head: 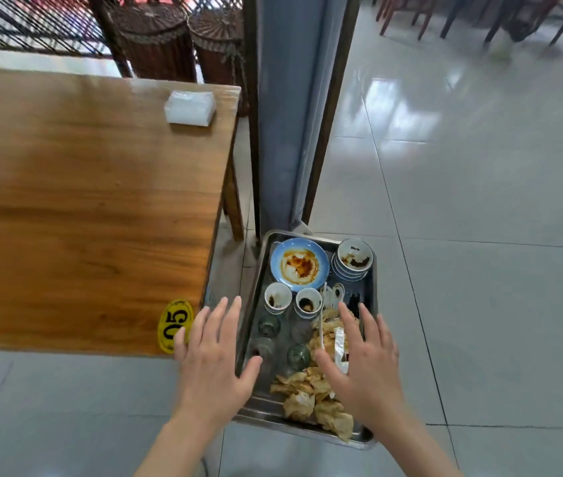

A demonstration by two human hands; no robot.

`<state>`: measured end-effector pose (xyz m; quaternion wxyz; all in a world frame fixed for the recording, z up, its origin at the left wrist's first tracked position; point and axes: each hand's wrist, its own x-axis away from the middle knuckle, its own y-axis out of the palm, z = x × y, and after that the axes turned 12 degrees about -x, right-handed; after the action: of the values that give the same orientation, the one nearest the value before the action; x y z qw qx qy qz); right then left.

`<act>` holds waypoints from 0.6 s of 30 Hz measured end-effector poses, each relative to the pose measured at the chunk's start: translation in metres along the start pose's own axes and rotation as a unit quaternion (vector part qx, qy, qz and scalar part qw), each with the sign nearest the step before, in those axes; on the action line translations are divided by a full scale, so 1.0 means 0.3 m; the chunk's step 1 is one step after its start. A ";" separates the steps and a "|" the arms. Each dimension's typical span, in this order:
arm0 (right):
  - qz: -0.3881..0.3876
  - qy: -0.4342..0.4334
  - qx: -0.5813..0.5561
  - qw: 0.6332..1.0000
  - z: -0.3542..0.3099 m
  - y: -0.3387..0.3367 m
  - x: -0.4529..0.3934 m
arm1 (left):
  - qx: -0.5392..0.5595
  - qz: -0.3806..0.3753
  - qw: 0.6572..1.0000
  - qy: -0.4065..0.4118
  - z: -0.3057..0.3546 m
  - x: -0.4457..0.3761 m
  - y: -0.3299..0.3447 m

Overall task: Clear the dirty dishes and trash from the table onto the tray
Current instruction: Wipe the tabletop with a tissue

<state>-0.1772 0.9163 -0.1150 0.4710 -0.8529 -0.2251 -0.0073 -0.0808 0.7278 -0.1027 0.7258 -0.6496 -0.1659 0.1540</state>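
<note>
1. Two hands, fingers spread wide, holding nothing: left hand (213,356) over the tray's left edge, right hand (362,359) above the crumpled napkins (311,394).
2. Under them, a metal tray (368,438) beside the wooden table (84,201), loaded with a stained blue plate (299,265), stacked bowls (354,259), two small cups (294,299) and clear glasses (283,342).
3. Farther off on the table, a tissue pack (189,107) and a yellow number tag (175,325).
</note>
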 end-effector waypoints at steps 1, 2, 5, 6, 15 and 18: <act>-0.006 -0.013 0.010 1.000 -0.034 -0.027 0.011 | -0.002 -0.011 1.000 -0.013 -0.031 0.012 -0.057; -0.012 -0.025 0.021 0.999 -0.068 -0.052 0.019 | -0.005 -0.020 1.000 -0.023 -0.061 0.022 -0.107; -0.021 -0.066 0.056 0.996 -0.192 -0.117 0.043 | -0.010 -0.014 0.998 -0.057 -0.156 0.050 -0.238; -0.024 -0.080 0.064 0.994 -0.238 -0.135 0.048 | -0.011 -0.014 0.997 -0.069 -0.187 0.056 -0.284; -0.034 -0.189 0.097 0.977 -0.704 -0.197 0.055 | 0.031 0.090 0.987 -0.130 -0.539 0.112 -0.662; -0.026 -0.194 0.101 0.975 -0.847 -0.185 0.050 | 0.031 0.090 0.984 -0.148 -0.696 0.138 -0.741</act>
<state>-0.1347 0.7422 0.0740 0.5017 -0.7799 -0.3339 0.1690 0.0503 0.5357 0.0989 0.6960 -0.6091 -0.2079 0.3184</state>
